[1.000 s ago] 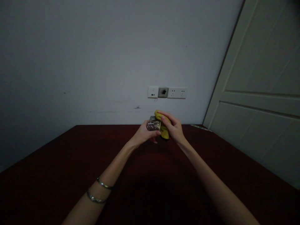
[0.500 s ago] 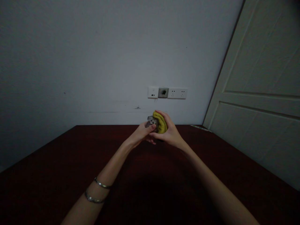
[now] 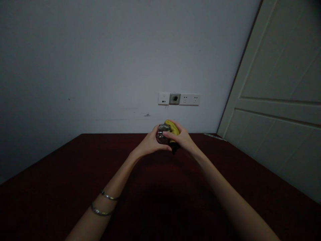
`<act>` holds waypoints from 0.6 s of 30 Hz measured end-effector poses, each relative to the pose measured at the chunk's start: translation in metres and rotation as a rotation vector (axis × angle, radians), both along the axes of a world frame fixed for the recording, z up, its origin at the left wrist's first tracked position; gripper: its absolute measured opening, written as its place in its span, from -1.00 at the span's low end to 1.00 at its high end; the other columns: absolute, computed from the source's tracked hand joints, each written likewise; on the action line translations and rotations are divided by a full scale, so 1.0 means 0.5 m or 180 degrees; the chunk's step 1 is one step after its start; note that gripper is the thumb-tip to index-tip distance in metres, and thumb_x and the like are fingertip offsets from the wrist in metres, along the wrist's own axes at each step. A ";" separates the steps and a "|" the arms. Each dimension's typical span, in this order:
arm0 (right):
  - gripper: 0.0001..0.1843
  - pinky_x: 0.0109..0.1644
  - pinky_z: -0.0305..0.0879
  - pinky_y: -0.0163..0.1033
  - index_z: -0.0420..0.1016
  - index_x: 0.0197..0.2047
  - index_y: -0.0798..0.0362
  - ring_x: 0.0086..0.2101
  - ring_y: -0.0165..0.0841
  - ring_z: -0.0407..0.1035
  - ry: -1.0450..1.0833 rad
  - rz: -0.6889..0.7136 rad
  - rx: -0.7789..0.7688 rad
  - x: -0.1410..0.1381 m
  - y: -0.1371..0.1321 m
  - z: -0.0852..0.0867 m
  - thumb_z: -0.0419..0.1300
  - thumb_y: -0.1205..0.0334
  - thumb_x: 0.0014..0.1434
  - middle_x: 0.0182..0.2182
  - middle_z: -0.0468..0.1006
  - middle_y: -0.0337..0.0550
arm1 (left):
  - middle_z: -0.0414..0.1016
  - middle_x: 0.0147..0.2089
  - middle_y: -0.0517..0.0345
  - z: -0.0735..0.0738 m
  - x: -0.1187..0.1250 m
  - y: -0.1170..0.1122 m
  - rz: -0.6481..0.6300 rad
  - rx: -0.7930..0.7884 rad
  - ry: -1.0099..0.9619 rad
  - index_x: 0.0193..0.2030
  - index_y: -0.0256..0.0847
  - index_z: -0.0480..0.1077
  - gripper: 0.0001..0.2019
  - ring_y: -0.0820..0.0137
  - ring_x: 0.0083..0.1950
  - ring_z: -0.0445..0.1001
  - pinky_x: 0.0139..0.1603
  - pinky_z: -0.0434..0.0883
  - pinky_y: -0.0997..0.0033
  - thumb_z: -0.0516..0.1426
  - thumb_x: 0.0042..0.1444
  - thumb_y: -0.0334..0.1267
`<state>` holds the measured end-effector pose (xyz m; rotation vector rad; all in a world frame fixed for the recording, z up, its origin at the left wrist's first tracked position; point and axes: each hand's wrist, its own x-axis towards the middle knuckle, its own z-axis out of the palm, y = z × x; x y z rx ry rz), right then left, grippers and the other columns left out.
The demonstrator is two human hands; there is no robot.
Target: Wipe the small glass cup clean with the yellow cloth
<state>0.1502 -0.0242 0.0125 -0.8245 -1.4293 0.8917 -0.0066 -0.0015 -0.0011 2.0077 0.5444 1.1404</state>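
Observation:
In the middle of the head view my left hand curls round a small, shiny, clear glass vessel from its left side. Whether this is a cup or a jar I cannot tell. My right hand grips a folded yellow cloth and presses it against the vessel's right side. The right thumb lies across the front of the glass. A dark flap, seemingly part of the cloth, hangs below the right palm. Both hands are above the far part of the table.
The dark red table runs up to a pale wall. Sockets and switch plates are set in the wall behind my hands. A panelled door stands at the right, and a thin strip lies at the table's far right corner.
The glass vessel has turned, and its rounded face now shows. My left thumb has moved off its front, my right thumb now lies over it, and the dark flap has come into view.

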 end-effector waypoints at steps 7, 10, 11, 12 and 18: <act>-0.40 0.19 0.19 -0.02 0.24 0.11 -0.02 0.02 -0.26 0.32 -0.0664 -0.0051 0.0508 -0.002 0.001 -0.009 0.19 -0.09 0.05 0.03 0.40 -0.04 | 0.41 -0.05 -0.05 -0.004 -0.002 0.000 0.0491 0.0098 0.0251 -0.03 -0.28 0.23 -0.25 0.15 -0.01 0.40 0.01 0.34 0.09 0.40 -0.42 -0.18; -0.46 0.26 0.07 -0.04 0.23 0.12 -0.05 0.10 -0.29 0.23 -0.0727 -0.0168 0.0700 -0.007 0.003 -0.011 -0.01 -0.16 0.18 0.09 0.34 -0.07 | 0.41 -0.07 -0.04 -0.002 0.000 -0.007 0.0551 0.0094 0.0160 -0.06 -0.27 0.20 -0.26 0.17 -0.02 0.40 -0.01 0.35 0.13 0.41 -0.42 -0.17; -0.47 0.26 0.05 -0.05 0.24 0.12 -0.06 0.11 -0.29 0.22 -0.0681 -0.0174 0.0769 -0.009 0.003 -0.011 -0.04 -0.17 0.20 0.10 0.33 -0.08 | 0.41 -0.08 -0.04 -0.001 0.001 -0.008 0.0570 0.0120 0.0128 -0.06 -0.27 0.20 -0.26 0.18 -0.03 0.40 -0.02 0.36 0.14 0.41 -0.42 -0.16; -0.48 0.26 0.05 -0.05 0.25 0.12 -0.07 0.12 -0.29 0.22 -0.0615 -0.0176 0.0858 -0.010 0.001 -0.011 -0.06 -0.17 0.21 0.10 0.34 -0.09 | 0.41 -0.08 -0.03 0.000 0.002 -0.010 0.0588 0.0149 0.0101 -0.06 -0.26 0.20 -0.26 0.18 -0.03 0.41 -0.02 0.36 0.14 0.41 -0.42 -0.16; -0.68 0.24 0.08 -0.01 0.53 -0.15 -0.12 0.13 -0.27 0.21 -0.0690 -0.0227 0.1760 -0.011 -0.027 0.001 0.01 -0.03 0.23 0.09 0.38 -0.16 | 0.40 -0.01 -0.07 0.001 0.007 -0.011 0.0504 0.0163 0.0039 0.01 -0.26 0.21 -0.23 0.18 0.00 0.41 0.01 0.34 0.14 0.40 -0.41 -0.19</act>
